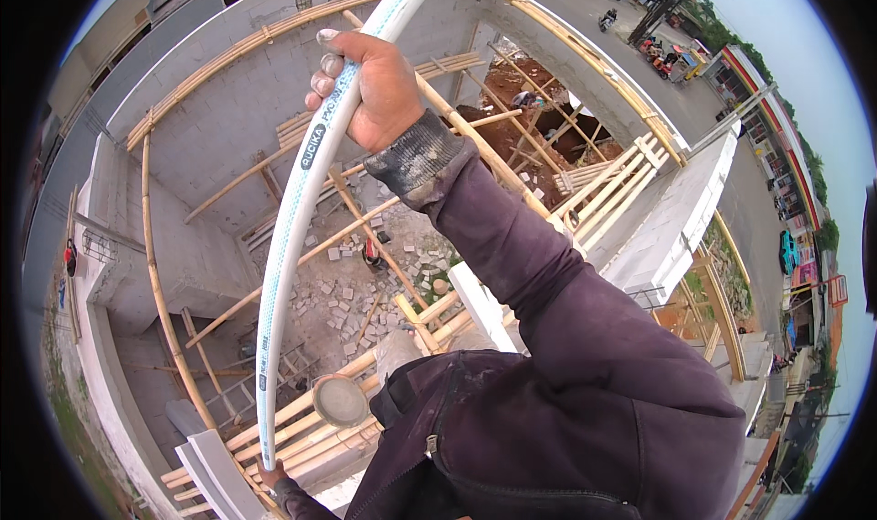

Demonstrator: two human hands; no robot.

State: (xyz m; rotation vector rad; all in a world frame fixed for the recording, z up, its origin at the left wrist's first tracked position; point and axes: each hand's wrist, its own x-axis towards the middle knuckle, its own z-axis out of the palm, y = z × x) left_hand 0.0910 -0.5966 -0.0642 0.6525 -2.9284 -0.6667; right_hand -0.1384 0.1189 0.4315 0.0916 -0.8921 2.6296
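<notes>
A long white plastic pipe (290, 214) with blue printing slants across the view, from the top edge down to the lower left, and looks bowed through the wide lens. My right hand (382, 86) is closed around its upper part, thumb across the front, with pale dust on the fingertips. Low on the left, my left hand (271, 474) is at the pipe's bottom end, its fingers wrapped round it, partly hidden. Beside the left forearm, a round bucket (340, 401) of grey material rests on the bamboo poles (315, 440) of the platform.
Below lies a rubble-strewn floor (356, 292) inside grey block walls (274, 77). Bamboo scaffold poles (157, 264) cross the drop. Pale blocks (215, 472) sit at lower left. A dug pit (571, 132) with red soil lies far right, and a road (585, 18) runs beyond.
</notes>
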